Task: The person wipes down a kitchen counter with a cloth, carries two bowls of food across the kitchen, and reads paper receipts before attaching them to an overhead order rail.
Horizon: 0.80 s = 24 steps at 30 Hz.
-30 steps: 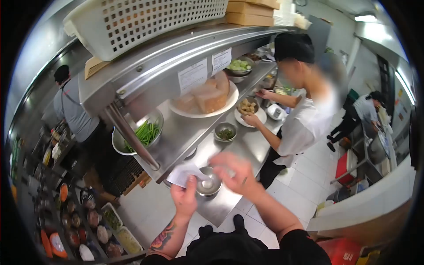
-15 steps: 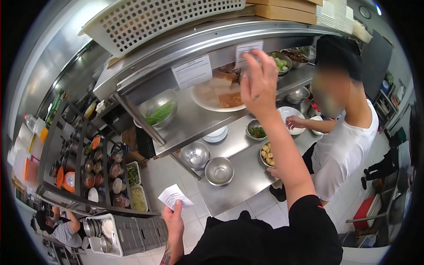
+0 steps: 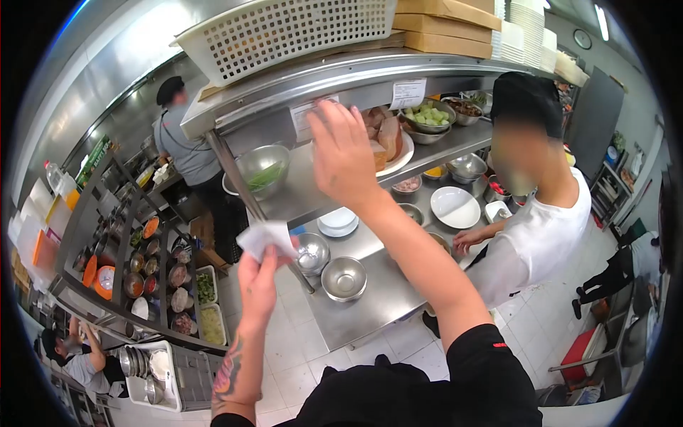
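Note:
My left hand (image 3: 257, 281) pinches a white paper slip (image 3: 266, 238) between thumb and fingers, in front of the shelf's left post. The slip is blurred and its print cannot be read. My right hand (image 3: 346, 153) is raised at the upper shelf's edge, fingers stretched out and pointing up. Its fingertips overlap a printed order ticket (image 3: 302, 122) hanging from the rail; whether they touch it I cannot tell. Farther right, a second order ticket (image 3: 408, 93) hangs from the same rail. Behind my right hand is a white plate (image 3: 403, 158) with large pieces of meat.
A co-worker in a white shirt (image 3: 530, 235) stands at my right by the steel counter (image 3: 370, 313). Steel bowls (image 3: 344, 278) and a white oval plate (image 3: 455, 207) rest there. A white perforated basket (image 3: 292, 39) sits on top. Another person (image 3: 186, 139) stands behind the shelf.
My right hand has moved left from the right ticket to the left one. My left hand has risen with its slip. The view has shifted, and a person behind the shelf has come into sight.

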{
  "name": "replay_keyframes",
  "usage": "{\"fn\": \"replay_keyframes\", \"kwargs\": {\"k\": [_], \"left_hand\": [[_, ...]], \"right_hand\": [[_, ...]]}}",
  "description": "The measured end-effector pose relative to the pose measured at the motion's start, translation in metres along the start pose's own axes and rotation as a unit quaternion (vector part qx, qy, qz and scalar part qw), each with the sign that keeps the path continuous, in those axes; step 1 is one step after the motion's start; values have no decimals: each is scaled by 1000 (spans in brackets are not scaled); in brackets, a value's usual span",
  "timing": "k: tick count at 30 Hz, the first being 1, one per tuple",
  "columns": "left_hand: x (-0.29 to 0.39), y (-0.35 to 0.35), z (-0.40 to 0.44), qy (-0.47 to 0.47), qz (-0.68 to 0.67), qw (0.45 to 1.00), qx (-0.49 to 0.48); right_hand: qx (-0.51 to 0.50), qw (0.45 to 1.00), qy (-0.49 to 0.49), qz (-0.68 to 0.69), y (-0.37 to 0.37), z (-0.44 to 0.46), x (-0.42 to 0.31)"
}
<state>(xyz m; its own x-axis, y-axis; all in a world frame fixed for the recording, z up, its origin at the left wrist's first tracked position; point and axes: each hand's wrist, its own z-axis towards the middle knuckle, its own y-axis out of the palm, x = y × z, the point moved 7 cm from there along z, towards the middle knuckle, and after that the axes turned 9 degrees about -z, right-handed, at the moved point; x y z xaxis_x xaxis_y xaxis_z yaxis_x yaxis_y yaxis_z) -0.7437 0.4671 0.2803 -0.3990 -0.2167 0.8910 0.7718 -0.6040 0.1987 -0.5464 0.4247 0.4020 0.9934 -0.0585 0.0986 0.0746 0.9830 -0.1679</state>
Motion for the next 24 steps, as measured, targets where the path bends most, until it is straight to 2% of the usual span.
{"fn": "replay_keyframes", "kwargs": {"k": [3, 8, 11, 14, 18, 24], "left_hand": [[27, 31, 43, 4, -5, 999, -32], [25, 51, 101, 18, 70, 996, -60], [31, 65, 117, 2, 61, 996, -60], [28, 72, 130, -5, 43, 998, -50], [34, 72, 135, 32, 51, 998, -13], [46, 61, 121, -4, -59, 998, 5]], "right_hand": [[-1, 999, 4, -44, 4, -8, 11], [-22, 998, 34, -46, -15, -17, 47], [-33, 997, 56, -45, -23, -17, 55], [-27, 999, 15, 39, -42, -15, 22], [-29, 993, -78, 89, -36, -13, -21], [-73, 995, -39, 53, -11, -3, -15]]}}
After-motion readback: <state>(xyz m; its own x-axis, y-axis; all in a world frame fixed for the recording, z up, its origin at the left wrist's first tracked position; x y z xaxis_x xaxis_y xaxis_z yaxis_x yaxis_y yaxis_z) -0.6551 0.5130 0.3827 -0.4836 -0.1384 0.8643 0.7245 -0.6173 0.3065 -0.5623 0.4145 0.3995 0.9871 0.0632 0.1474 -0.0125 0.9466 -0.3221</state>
